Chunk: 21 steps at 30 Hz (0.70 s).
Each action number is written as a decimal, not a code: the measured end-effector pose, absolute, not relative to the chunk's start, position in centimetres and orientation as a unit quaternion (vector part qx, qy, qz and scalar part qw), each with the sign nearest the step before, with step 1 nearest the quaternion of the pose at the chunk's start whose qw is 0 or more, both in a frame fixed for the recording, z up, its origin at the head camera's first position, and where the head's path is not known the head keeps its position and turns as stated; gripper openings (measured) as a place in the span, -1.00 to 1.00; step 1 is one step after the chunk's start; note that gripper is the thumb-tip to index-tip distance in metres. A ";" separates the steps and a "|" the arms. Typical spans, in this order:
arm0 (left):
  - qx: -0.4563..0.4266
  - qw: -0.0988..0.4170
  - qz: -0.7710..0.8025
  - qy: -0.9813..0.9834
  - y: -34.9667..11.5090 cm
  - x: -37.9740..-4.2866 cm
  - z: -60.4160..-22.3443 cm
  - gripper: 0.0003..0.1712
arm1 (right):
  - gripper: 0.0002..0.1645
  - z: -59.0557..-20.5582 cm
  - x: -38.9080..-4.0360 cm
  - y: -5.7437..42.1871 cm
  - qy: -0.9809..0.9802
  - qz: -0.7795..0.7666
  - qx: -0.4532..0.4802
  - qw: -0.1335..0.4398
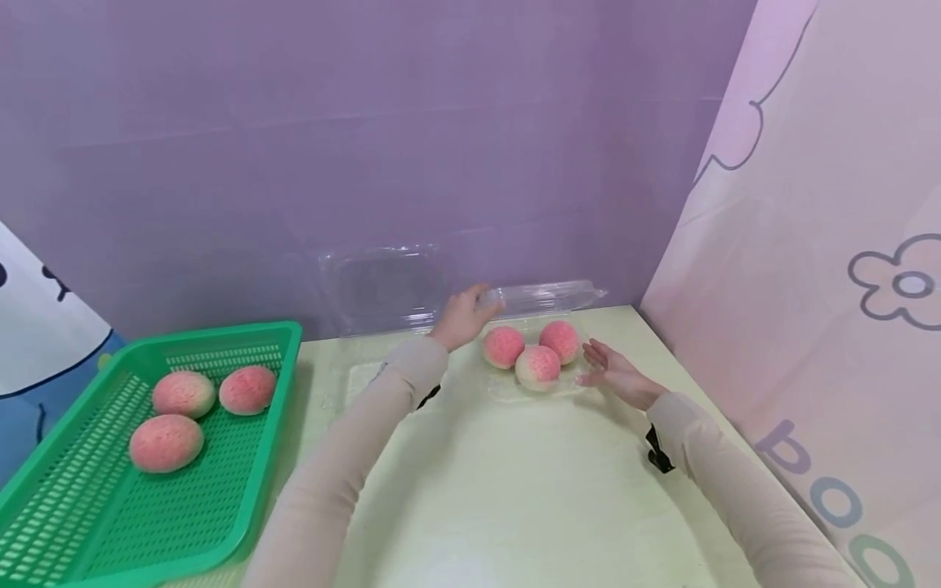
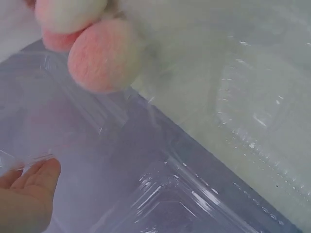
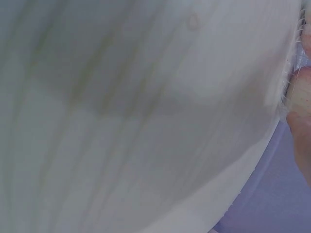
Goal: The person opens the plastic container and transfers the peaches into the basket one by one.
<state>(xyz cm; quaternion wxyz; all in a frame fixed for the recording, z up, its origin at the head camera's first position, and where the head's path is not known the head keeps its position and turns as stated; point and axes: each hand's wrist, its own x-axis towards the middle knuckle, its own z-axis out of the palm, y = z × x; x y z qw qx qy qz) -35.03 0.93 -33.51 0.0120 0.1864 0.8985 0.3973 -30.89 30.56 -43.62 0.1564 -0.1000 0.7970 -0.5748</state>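
Observation:
In the head view, three pink-and-cream peach-like balls (image 1: 537, 368) sit together in the base of a clear plastic clamshell box (image 1: 507, 394). Its raised lid (image 1: 547, 298) stands along the back. My left hand (image 1: 463, 318) pinches the lid's left edge between thumb and fingers; in the left wrist view its fingers (image 2: 46, 175) lie against the clear edge. My right hand (image 1: 621, 380) is beside the box's right side, fingers extended and thumb apart, close to the balls. The right wrist view shows mostly tabletop, with one finger (image 3: 302, 141) by a ball (image 3: 300, 92).
A second clear box (image 1: 382, 290) stands opened to the left, its lid leaning on the purple backdrop. The green basket (image 1: 283, 392) at far left holds three more balls (image 1: 167, 443). A patterned curtain (image 1: 831, 245) borders the pale table (image 1: 507, 498) on the right.

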 end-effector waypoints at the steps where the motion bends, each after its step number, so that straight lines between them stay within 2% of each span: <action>1: 0.179 0.011 0.406 0.896 0.9 -35.3 -33.3 -0.25 | 0.14 -43.6 -30.9 30.5 0.796 -0.576 -0.097 0.157; 6: 0.148 0.003 0.451 0.880 0.6 -37.2 -33.2 -0.25 | 0.13 -43.6 -30.8 30.2 0.799 -0.572 -0.096 0.159; 10: 0.129 -0.015 0.489 0.863 0.5 -38.7 -33.6 -0.34 | 0.13 -43.5 -30.7 30.2 0.799 -0.573 -0.096 0.156; 16: 0.109 -0.025 0.533 0.839 0.1 -39.4 -34.3 -0.52 | 0.13 -43.3 -30.7 30.2 0.800 -0.571 -0.093 0.158; 21: 0.105 -0.031 0.546 0.830 -0.6 -40.0 -35.8 -0.54 | 0.15 -43.3 -30.6 30.1 0.798 -0.574 -0.091 0.161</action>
